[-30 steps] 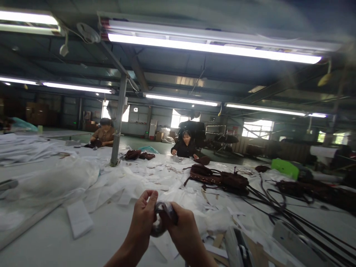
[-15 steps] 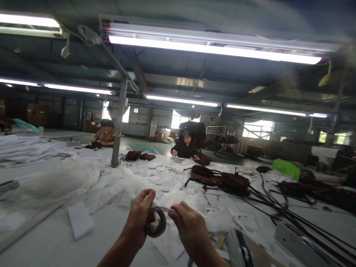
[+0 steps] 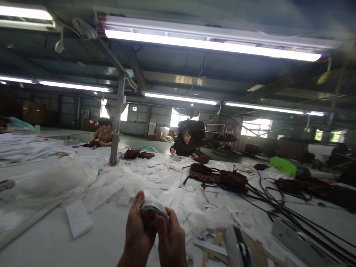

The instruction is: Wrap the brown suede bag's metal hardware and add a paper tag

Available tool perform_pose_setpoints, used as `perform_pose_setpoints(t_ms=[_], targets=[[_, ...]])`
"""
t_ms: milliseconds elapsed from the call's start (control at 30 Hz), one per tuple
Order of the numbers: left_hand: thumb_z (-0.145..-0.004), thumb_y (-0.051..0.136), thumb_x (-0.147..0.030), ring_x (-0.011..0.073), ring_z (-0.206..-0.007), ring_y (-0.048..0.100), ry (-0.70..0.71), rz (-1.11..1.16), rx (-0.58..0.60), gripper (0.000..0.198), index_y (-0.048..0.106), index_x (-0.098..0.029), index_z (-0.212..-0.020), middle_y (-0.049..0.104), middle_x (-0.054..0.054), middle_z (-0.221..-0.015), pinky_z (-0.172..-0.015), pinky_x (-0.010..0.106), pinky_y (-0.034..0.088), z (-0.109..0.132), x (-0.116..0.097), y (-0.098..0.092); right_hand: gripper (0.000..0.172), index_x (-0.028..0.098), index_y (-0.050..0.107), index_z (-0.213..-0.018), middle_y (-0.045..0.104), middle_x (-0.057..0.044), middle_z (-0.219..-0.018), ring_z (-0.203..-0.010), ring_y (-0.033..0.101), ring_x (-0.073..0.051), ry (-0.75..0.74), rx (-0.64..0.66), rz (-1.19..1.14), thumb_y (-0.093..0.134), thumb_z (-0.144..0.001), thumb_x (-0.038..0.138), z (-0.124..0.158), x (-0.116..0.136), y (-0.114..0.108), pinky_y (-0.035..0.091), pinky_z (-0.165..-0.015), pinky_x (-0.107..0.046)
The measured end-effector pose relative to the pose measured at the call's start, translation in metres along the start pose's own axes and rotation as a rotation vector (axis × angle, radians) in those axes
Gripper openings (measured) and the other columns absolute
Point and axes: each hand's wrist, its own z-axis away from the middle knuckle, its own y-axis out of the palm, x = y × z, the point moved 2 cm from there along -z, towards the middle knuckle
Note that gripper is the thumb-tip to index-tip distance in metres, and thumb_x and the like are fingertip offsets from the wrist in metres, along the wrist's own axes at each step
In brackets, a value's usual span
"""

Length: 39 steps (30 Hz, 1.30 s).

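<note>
A roll of grey tape is held up above the front of the white table, its hollow core turned towards me. My left hand grips its left side, with the fingers partly hidden behind the roll. On the other side my right hand has its fingers around the roll, the thumb near the core. Beneath and beyond the hands lie crumpled sheets of thin white wrapping. A folded white paper rests on the table to the left.
Grey tape-dispenser-like devices stand at front right. Dark brown bags with long straps lie behind them. A grey post rises from the table. One person sits across the table, another farther left.
My right hand, earlier pulling a strip out to the right, has come in against the roll. The roll has turned, and both hands now close around it.
</note>
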Motion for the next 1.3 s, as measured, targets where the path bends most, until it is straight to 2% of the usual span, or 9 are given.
perform_pose_setpoints(t_ms=[133, 267, 433, 567, 800, 1000, 1067, 1167, 1300], targets=[[-0.079, 0.067, -0.046, 0.0109, -0.044, 0.053, 0.075, -0.068, 0.054, 0.032, 0.053, -0.02, -0.094, 0.054, -0.007, -0.052, -0.043, 0.019, 0.041, -0.003, 0.008, -0.011, 0.037, 0.021, 0.05, -0.079, 0.061, 0.0, -0.055, -0.044, 0.056, -0.015, -0.165, 0.024, 0.226, 0.03, -0.096, 0.047, -0.006, -0.014, -0.015, 0.033, -0.043, -0.023], [-0.067, 0.043, -0.083, 0.0151, -0.048, 0.055, 0.047, -0.507, 0.369, 0.073, 0.054, -0.018, -0.101, 0.062, 0.001, -0.061, -0.045, 0.023, 0.04, -0.012, 0.001, -0.016, 0.029, 0.021, 0.049, -0.079, 0.064, 0.0, -0.057, -0.046, 0.062, -0.017, -0.409, 0.208, 0.624, 0.036, -0.097, 0.039, -0.012, -0.013, -0.038, 0.028, -0.044, -0.026], [-0.08, 0.049, -0.065, 0.0179, -0.054, 0.056, 0.316, -1.121, 0.644, 0.057, 0.062, -0.019, -0.11, 0.062, 0.002, -0.057, -0.055, 0.026, 0.039, 0.001, -0.019, -0.007, 0.018, 0.019, 0.053, -0.08, 0.069, -0.003, -0.066, -0.056, 0.067, -0.02, -0.482, 0.452, 0.819, 0.046, -0.095, 0.027, -0.016, 0.005, -0.041, 0.03, -0.047, -0.028], [-0.086, 0.048, -0.055, 0.013, -0.049, 0.047, 0.491, -1.064, 0.51, 0.04, 0.065, -0.019, -0.093, 0.051, -0.002, -0.055, -0.05, 0.022, 0.035, 0.007, -0.019, -0.004, 0.015, 0.019, 0.055, -0.086, 0.072, -0.003, -0.075, -0.064, 0.069, -0.021, -0.374, 0.507, 0.754, 0.053, -0.092, 0.032, -0.02, 0.018, -0.038, 0.033, -0.053, -0.027], [-0.072, 0.061, -0.065, 0.0052, -0.038, 0.033, 0.298, -0.473, 0.077, 0.05, 0.056, -0.019, -0.091, 0.041, -0.01, -0.049, -0.035, 0.013, 0.022, 0.006, -0.015, -0.002, 0.025, 0.021, 0.057, -0.083, 0.07, -0.002, -0.067, -0.065, 0.068, -0.023, -0.108, 0.419, 0.592, 0.062, -0.083, 0.045, -0.016, 0.018, -0.036, 0.032, -0.054, -0.025], [-0.072, 0.064, -0.061, 0.0075, -0.036, 0.036, 0.198, -0.157, -0.063, 0.047, 0.05, -0.023, -0.096, 0.044, -0.01, -0.047, -0.035, 0.016, 0.029, 0.014, -0.002, 0.0, 0.038, 0.021, 0.052, -0.081, 0.063, -0.001, -0.056, -0.047, 0.059, -0.015, -0.061, 0.156, 0.272, 0.039, -0.091, 0.055, 0.004, -0.003, -0.015, 0.033, -0.046, -0.022], [-0.074, 0.057, -0.067, 0.0075, -0.036, 0.035, 0.234, -0.252, 0.028, 0.051, 0.05, -0.022, -0.095, 0.043, -0.01, -0.047, -0.036, 0.016, 0.028, 0.01, 0.0, -0.005, 0.041, 0.021, 0.052, -0.08, 0.064, -0.002, -0.056, -0.047, 0.06, -0.015, -0.105, 0.136, 0.337, 0.032, -0.094, 0.053, 0.005, -0.007, -0.018, 0.032, -0.045, -0.023], [-0.073, 0.043, -0.077, 0.0101, -0.042, 0.043, 0.235, -0.542, 0.331, 0.066, 0.052, -0.019, -0.104, 0.051, -0.005, -0.052, -0.039, 0.017, 0.031, -0.002, -0.002, -0.011, 0.038, 0.02, 0.056, -0.084, 0.066, -0.003, -0.056, -0.048, 0.065, -0.019, -0.238, 0.223, 0.567, 0.034, -0.095, 0.048, -0.002, -0.008, -0.03, 0.028, -0.044, -0.025], [-0.072, 0.057, -0.069, 0.0113, -0.044, 0.045, 0.175, -0.833, 0.578, 0.065, 0.055, -0.017, -0.11, 0.055, -0.003, -0.054, -0.041, 0.018, 0.031, -0.007, -0.01, -0.013, 0.021, 0.018, 0.057, -0.083, 0.069, -0.005, -0.059, -0.051, 0.067, -0.024, -0.31, 0.408, 0.829, 0.051, -0.091, 0.035, -0.014, 0.004, -0.042, 0.021, -0.046, -0.028]])
